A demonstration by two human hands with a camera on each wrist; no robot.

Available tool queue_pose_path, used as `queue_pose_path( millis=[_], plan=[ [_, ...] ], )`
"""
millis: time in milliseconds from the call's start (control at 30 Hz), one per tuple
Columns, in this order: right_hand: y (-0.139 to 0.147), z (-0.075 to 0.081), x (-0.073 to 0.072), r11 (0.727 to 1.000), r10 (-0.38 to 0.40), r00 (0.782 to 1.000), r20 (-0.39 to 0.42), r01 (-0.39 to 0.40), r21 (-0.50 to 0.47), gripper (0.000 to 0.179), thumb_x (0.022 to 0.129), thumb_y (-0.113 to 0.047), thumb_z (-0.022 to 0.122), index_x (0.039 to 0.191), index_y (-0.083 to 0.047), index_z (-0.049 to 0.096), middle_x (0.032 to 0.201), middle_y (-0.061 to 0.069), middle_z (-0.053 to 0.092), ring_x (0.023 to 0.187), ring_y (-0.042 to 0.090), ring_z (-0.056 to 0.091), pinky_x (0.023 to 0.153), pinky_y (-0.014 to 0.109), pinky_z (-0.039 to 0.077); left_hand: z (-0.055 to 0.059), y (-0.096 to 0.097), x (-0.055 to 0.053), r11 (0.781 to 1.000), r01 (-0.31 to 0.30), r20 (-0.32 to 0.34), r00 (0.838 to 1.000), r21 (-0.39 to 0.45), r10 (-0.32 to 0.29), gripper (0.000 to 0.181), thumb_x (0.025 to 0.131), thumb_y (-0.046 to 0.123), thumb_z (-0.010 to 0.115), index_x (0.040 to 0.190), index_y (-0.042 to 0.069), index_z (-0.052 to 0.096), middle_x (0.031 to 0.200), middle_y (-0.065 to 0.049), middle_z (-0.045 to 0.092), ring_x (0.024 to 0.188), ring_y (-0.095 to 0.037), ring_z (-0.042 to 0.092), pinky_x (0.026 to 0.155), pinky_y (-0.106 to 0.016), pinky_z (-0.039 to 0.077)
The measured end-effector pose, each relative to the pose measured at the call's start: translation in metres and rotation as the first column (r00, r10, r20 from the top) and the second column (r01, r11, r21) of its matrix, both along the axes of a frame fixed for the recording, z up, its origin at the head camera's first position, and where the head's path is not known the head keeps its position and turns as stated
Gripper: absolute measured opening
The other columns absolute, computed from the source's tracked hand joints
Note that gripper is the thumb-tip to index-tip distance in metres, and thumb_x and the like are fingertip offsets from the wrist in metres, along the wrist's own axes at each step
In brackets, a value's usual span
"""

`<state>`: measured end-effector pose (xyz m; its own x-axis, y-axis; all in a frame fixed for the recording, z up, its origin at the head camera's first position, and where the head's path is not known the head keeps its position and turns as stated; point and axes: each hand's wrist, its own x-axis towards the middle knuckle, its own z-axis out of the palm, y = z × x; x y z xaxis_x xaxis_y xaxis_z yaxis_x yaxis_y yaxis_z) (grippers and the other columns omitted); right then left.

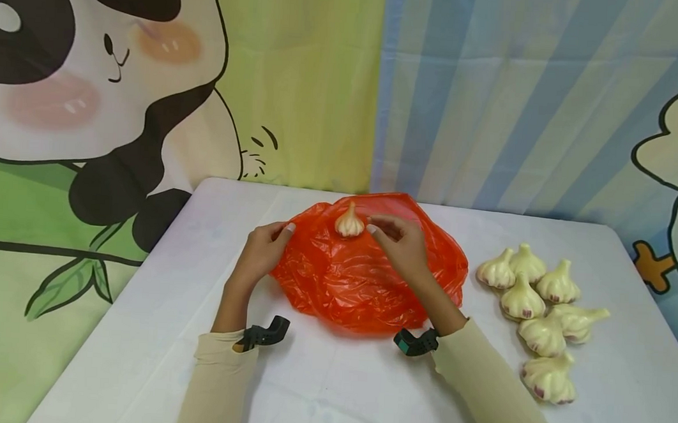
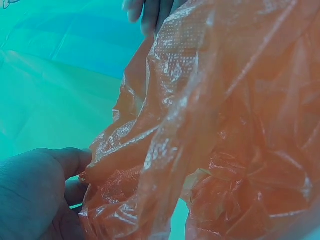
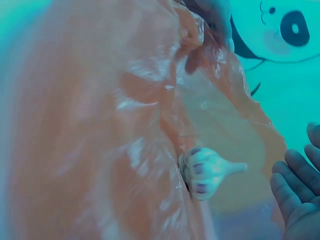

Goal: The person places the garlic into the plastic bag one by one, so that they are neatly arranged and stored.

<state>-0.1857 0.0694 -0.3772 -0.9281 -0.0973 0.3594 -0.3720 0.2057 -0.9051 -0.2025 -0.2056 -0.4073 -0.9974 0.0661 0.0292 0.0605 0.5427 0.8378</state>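
Observation:
A crumpled red plastic bag [image 1: 347, 282] lies on the table with its mouth spread. My left hand [image 1: 265, 249] pinches the bag's left edge between thumb and fingers; in the left wrist view the thumb [image 2: 75, 160] presses on the film. One garlic bulb [image 1: 349, 221] shows at the bag's mouth, stem up in the head view. The right wrist view shows that bulb [image 3: 207, 172] apart from my right hand [image 3: 300, 192], whose fingers are extended and hold nothing. In the head view my right hand [image 1: 400, 243] is just right of the bulb, over the bag.
Several garlic bulbs [image 1: 523, 298] lie grouped on the white table [image 1: 318, 389] right of the bag. A printed curtain with a panda [image 1: 182, 126] hangs behind the table. Black wrist devices [image 1: 266, 332] sit on both wrists.

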Motion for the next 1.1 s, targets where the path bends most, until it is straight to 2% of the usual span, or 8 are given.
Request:
queue_pose_path(
  millis=[267, 467, 533, 767, 1100],
  plan=[
    [0.018, 0.007, 0.026, 0.999, 0.042, 0.999, -0.003, -0.041, 0.033, 0.025, 0.092, -0.001, 0.065, 0.114, 0.008, 0.065, 0.112, 0.022, 0.066, 0.104, 0.030, 0.065, 0.087, 0.026, 0.051, 0.001, 0.000, 0.000, 1.000, -0.007, 0.003, 1.000, -0.011, 0.007, 0.053, 0.101, 0.046, 0.046, 0.132, 0.007, 0.060, 0.108, -0.009, 0.065, 0.088, -0.025, 0.055, 0.074, -0.038, 0.047],
    [0.033, 0.010, 0.039, 0.997, 0.051, 0.998, -0.021, -0.050, 0.051, 0.023, 0.093, 0.000, 0.063, 0.114, 0.007, 0.066, 0.111, 0.020, 0.067, 0.103, 0.028, 0.065, 0.087, 0.025, 0.050, 0.001, 0.000, 0.000, 1.000, -0.007, -0.006, 1.000, -0.019, 0.007, 0.052, 0.101, 0.045, 0.046, 0.131, 0.005, 0.061, 0.108, -0.009, 0.065, 0.088, -0.025, 0.056, 0.075, -0.037, 0.047],
    [0.039, 0.008, 0.042, 0.997, 0.059, 0.998, -0.019, -0.058, 0.046, 0.023, 0.093, 0.000, 0.063, 0.114, 0.007, 0.066, 0.111, 0.019, 0.067, 0.102, 0.028, 0.065, 0.086, 0.025, 0.051, 0.000, -0.001, 0.000, 1.000, -0.007, -0.005, 1.000, -0.018, 0.006, 0.052, 0.101, 0.045, 0.046, 0.131, 0.005, 0.061, 0.107, -0.009, 0.065, 0.087, -0.025, 0.056, 0.074, -0.037, 0.047],
    [0.069, -0.016, 0.048, 0.998, 0.055, 0.998, -0.003, -0.055, 0.029, 0.023, 0.094, -0.007, 0.064, 0.116, -0.003, 0.068, 0.114, 0.011, 0.068, 0.105, 0.017, 0.065, 0.088, 0.025, 0.050, -0.003, 0.000, 0.000, 1.000, -0.003, 0.008, 1.000, -0.024, 0.003, 0.053, 0.101, 0.047, 0.045, 0.131, 0.006, 0.061, 0.105, -0.009, 0.066, 0.086, -0.025, 0.056, 0.073, -0.036, 0.048],
    [0.102, -0.020, 0.071, 0.997, 0.032, 0.995, -0.099, -0.024, 0.076, 0.024, 0.094, 0.003, 0.060, 0.116, -0.001, 0.068, 0.111, 0.014, 0.068, 0.105, 0.015, 0.064, 0.087, 0.022, 0.050, -0.003, 0.002, 0.000, 1.000, -0.013, 0.018, 1.000, -0.008, 0.013, 0.048, 0.102, 0.042, 0.047, 0.130, 0.006, 0.062, 0.103, -0.008, 0.066, 0.084, -0.024, 0.057, 0.071, -0.034, 0.050]
  ],
)
